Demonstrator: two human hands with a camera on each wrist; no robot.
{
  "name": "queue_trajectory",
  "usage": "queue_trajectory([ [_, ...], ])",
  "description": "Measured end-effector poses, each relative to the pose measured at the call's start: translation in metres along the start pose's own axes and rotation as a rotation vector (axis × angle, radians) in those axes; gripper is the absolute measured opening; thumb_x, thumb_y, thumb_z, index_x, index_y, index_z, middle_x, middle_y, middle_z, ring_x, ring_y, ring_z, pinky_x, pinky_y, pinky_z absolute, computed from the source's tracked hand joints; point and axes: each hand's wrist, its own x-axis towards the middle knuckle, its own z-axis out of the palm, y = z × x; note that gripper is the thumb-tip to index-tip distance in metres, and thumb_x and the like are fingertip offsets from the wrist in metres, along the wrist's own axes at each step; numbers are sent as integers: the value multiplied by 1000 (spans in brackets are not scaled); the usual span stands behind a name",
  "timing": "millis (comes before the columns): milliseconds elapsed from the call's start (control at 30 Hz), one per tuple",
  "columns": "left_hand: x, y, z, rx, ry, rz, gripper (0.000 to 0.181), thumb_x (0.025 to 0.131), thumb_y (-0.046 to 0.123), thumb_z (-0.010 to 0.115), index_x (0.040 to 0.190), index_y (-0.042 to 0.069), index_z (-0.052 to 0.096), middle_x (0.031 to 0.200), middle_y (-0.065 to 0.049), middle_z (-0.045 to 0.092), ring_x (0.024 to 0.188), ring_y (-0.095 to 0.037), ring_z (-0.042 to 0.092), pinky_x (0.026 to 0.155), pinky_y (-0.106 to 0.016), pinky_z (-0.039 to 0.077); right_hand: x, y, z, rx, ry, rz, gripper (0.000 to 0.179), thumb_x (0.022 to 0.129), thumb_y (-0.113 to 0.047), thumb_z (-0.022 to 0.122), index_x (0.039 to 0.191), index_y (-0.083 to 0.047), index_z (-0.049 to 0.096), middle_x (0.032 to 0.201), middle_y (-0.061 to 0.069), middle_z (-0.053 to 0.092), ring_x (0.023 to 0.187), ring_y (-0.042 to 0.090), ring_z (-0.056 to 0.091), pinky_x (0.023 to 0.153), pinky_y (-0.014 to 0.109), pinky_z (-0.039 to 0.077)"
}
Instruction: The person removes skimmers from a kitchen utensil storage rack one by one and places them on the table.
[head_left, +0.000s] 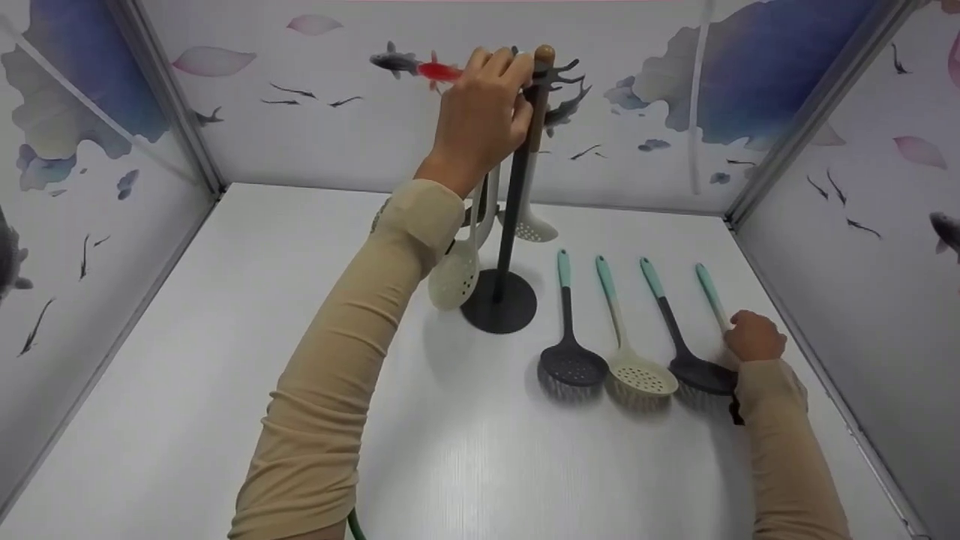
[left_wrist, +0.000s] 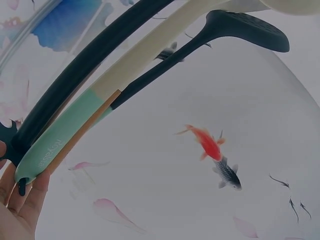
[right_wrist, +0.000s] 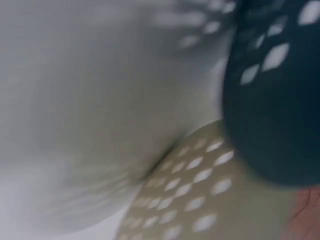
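Note:
A black utensil stand (head_left: 501,319) with a round base and a wooden knob stands toward the back. My left hand (head_left: 484,112) grips its hooked top, fingers curled over. In the left wrist view those fingers touch the end of a mint-and-cream handle (left_wrist: 60,135) on a hook. At the right, my right hand (head_left: 756,336) holds the cream shaft of a skimmer (head_left: 711,291) with a mint handle end. Its head is hidden in the head view. In the right wrist view a perforated cream head (right_wrist: 190,200) lies beside a dark head (right_wrist: 275,110).
On the white table, left of my right hand, lie a dark skimmer (head_left: 701,373), a cream skimmer (head_left: 641,375) and another dark skimmer (head_left: 574,364), side by side. A cream slotted spoon (head_left: 454,277) and other utensils hang from the stand. Patterned walls enclose the table.

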Motion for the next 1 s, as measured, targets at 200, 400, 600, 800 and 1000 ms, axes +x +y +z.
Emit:
queue_trajectory([
  [200, 1, 0, 1, 5, -6, 1, 24, 90, 14, 47, 110, 9, 59, 107, -6, 60, 105, -20, 51, 87, -29, 52, 12, -64, -27, 92, 95, -142, 38, 85, -3, 44, 117, 16, 51, 109, 39, 52, 96, 52, 52, 74, 61, 44],
  [400, 0, -1, 2, -8, -10, -3, 23, 89, 11, 48, 110, 9, 59, 108, -6, 60, 106, -21, 51, 86, -29, 52, 13, -151, -58, 321, 147, -320, 42, 93, -7, 48, 131, 11, 40, 126, 33, 43, 117, 45, 43, 96, 56, 37],
  [600, 0, 0, 2, -4, -16, -4, 24, 89, 11, 48, 111, 9, 58, 109, -6, 60, 106, -20, 51, 87, -28, 51, -7, -249, -103, 554, 326, -579, 42, 97, -15, 47, 132, 6, 41, 132, 23, 43, 127, 35, 39, 106, 47, 32],
  [800, 0, 0, 1, 22, -4, -6, 24, 89, 10, 45, 110, 9, 58, 107, -6, 60, 102, -20, 51, 85, -28, 52, -17, -327, -150, 632, 534, -732, 36, 98, -18, 43, 127, 4, 49, 126, 20, 47, 118, 25, 45, 102, 32, 36],
  [1000, -1, 2, 2, 25, -5, -6, 25, 91, 11, 45, 112, 9, 58, 107, -6, 59, 102, -20, 51, 86, -27, 51, -10, -362, -173, 540, 547, -687, 34, 100, -20, 39, 121, 1, 57, 123, 16, 48, 111, 22, 48, 96, 27, 40],
])
